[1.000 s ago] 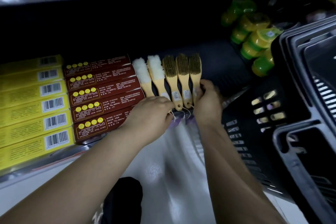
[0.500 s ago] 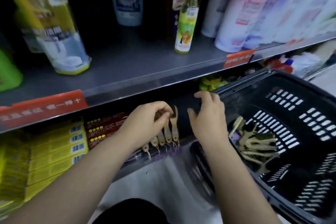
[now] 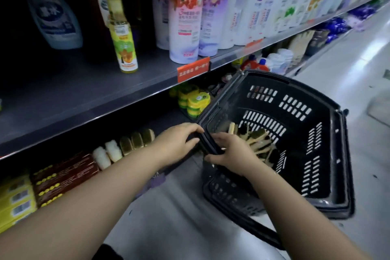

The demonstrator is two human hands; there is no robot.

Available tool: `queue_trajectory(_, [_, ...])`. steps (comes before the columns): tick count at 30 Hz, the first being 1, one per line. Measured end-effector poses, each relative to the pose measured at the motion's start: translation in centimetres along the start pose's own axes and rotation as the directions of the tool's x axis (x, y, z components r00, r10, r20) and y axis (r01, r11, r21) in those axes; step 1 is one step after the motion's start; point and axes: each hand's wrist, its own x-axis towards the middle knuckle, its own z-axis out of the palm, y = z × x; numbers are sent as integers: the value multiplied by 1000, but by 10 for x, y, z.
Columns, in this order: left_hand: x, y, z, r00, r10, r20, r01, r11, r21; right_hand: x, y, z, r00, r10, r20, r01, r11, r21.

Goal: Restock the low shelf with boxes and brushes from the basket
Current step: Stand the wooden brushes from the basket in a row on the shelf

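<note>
The left hand (image 3: pixel 177 145) is nearest the shelf and pinches the corner of the black slotted plastic basket (image 3: pixel 266 75), with curled fingers over the rim and the thumb under it. Just beside it, the right hand (image 3: pixel 230 154) lies across the same rim, fingers bent. In the blur I cannot tell whether it grips the rim or only rests there on its way in. The step in hand looks like fetching the next brush, so it would help to steady the basket with the left hand. The right could then dip in and take one handle rather than a tangle. The wooden-handled bristle brushes in the basket (image 3: pixel 256 139) lie crossed in a loose heap against the inner wall, so lifting one may drag others along. On the dark low shelf (image 3: pixel 168 120), a row of white and brown brushes (image 3: pixel 126 145) stands side by side. Open space for more lies to its right, towards the basket. The long red-brown boxes (image 3: pixel 63 177) and long yellow boxes (image 3: pixel 14 198) are stacked to the row's left. Round yellow-green tins (image 3: pixel 196 101) sit further back, close to the basket's far corner, and could be knocked. The grey metal upper shelf (image 3: pixel 84 95) overhangs the work, so each reach must go in low beneath its edge, under the tall white bottles (image 3: pixel 183 27).
</note>
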Motion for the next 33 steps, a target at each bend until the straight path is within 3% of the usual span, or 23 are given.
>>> queue_trajectory(10, [63, 48, 63, 944, 265, 196, -290, 950, 113, -30, 103, -102, 915, 202, 349, -181, 979, -91])
queue_trajectory(14, [54, 65, 74, 941, 322, 104, -321, 947, -23, -33, 116, -105, 927, 233, 292, -233, 972, -36])
queue_trajectory(20, [51, 65, 66, 981, 165, 97, -111, 904, -412, 5, 100, -57, 969, 231, 87, -245, 948, 204])
queue_trajectory(24, [76, 62, 60, 982, 184, 44, -171, 963, -209, 3, 109, -59, 966, 143, 214, -213, 912, 351])
queue_trajectory(28, [108, 71, 70, 953, 261, 154, -268, 963, 24, -26, 128, -71, 951, 21, 309, -152, 902, 405])
queue_trajectory(31, [128, 73, 75, 915, 289, 282, -351, 914, 203, -54, 145, -77, 888, 31, 458, -216, 908, 359])
queue_trajectory(33, [130, 73, 76, 889, 278, 365, -390, 877, 282, -61, 153, -82, 819, 45, 572, -325, 858, 397])
